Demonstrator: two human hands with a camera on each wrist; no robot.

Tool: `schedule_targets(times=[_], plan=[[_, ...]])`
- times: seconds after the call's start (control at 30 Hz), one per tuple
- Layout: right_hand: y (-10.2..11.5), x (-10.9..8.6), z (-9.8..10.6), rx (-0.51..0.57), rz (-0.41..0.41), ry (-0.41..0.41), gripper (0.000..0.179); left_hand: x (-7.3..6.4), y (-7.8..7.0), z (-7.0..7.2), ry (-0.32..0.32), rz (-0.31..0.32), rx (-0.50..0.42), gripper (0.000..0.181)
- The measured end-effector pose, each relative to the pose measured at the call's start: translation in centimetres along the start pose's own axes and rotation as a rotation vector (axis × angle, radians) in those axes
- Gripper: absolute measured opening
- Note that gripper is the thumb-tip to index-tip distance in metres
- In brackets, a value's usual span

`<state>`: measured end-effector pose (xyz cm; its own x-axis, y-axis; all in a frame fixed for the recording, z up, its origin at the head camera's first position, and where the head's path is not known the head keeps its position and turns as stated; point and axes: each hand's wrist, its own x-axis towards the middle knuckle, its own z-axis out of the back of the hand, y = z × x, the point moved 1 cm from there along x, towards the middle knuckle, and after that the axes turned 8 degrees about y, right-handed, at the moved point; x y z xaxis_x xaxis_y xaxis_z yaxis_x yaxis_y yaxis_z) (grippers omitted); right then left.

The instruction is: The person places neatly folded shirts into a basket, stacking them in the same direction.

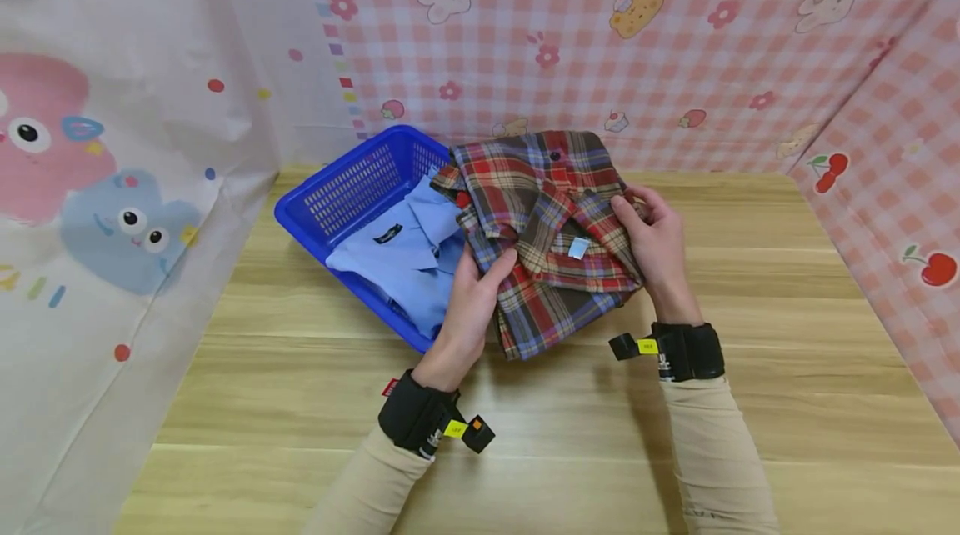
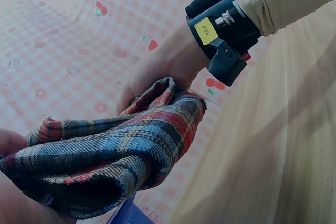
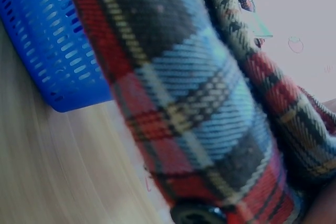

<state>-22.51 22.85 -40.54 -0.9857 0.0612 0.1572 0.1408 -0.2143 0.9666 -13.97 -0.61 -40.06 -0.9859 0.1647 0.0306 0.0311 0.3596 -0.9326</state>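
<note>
The plaid shirt point(image 1: 551, 235), folded into a thick bundle, is held over the right-hand rim of the blue basket point(image 1: 352, 185) and the wooden table point(image 1: 750, 285), lifted rather than laid flat, as the left wrist view suggests.

Furthest left in the head view, the basket is seen standing on the table near the patterned backdrop point(image 1: 135, 143). A light blue shirt point(image 1: 408, 252) is already lying folded inside it, collar and label upward, so that part of the work can be judged done.

Next, the left hand point(image 1: 472, 302) is seen gripping the near-left edge of the plaid bundle, thumb on top and fingers curled underneath. The bundle itself overlaps the basket's right side but is not yet set down in it.

On the right, the cloth's right edge is pinched by the right hand point(image 1: 652, 239), fingers curled round the fold.

Folding appears finished; what is left, it is judged, is for the plaid shirt to be placed onto the blue one and let go.
</note>
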Motion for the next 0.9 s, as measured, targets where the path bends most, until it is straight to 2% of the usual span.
schedule_targets(times=[0.33, 0.67, 0.9], plan=[[0.4, 0.3, -1.2, 0.014, 0.032, 0.034, 0.041, -0.4, -0.5, 1.1, -0.026, -0.004, 0.009, 0.058], [1.1, 0.6, -2.8, 0.020, 0.062, 0.068, 0.041, -1.0, -1.0, 2.0, -0.090, -0.007, 0.012, 0.059], [1.4, 0.8, -3.7, 0.021, 0.082, 0.105, 0.043, -1.2, -1.3, 2.8, -0.099, -0.027, 0.007, 0.057]])
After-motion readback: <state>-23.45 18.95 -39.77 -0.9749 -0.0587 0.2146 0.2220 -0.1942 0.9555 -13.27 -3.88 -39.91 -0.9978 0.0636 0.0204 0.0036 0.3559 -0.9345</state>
